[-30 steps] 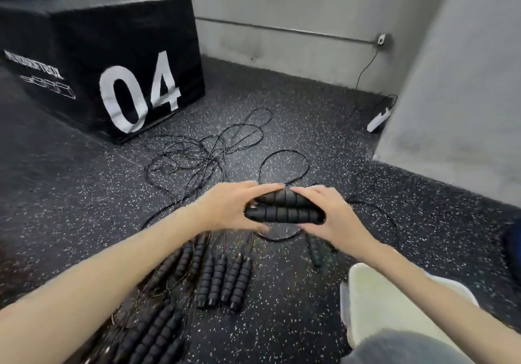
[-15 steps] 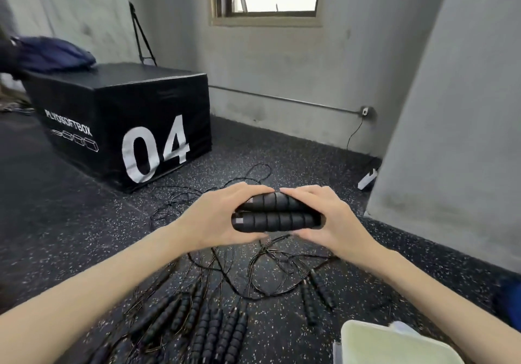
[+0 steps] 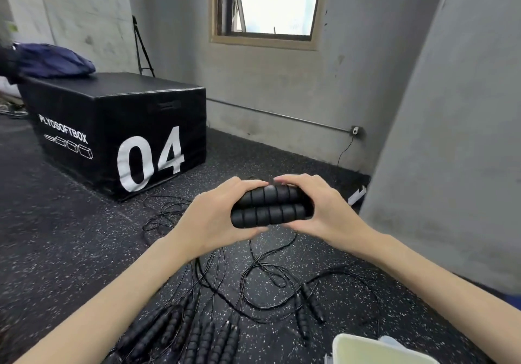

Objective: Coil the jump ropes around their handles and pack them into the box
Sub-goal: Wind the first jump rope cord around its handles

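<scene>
Two black ribbed jump rope handles lie side by side, held at chest height in the middle of the head view. My left hand grips their left ends and my right hand grips their right ends. A thin black rope hangs from the handles to the floor. Several more handles lie in a row on the floor below, their ropes tangled in loose loops. A pale plastic box shows at the bottom right edge.
A black plyo box marked 04 stands at the left with a blue bag on top. A grey wall juts out on the right. A white power strip lies by the wall base under a window.
The view has tilted up, so the window and more wall now show. Both hands have lifted the paired handles higher off the floor, drawing the rope up with them.
</scene>
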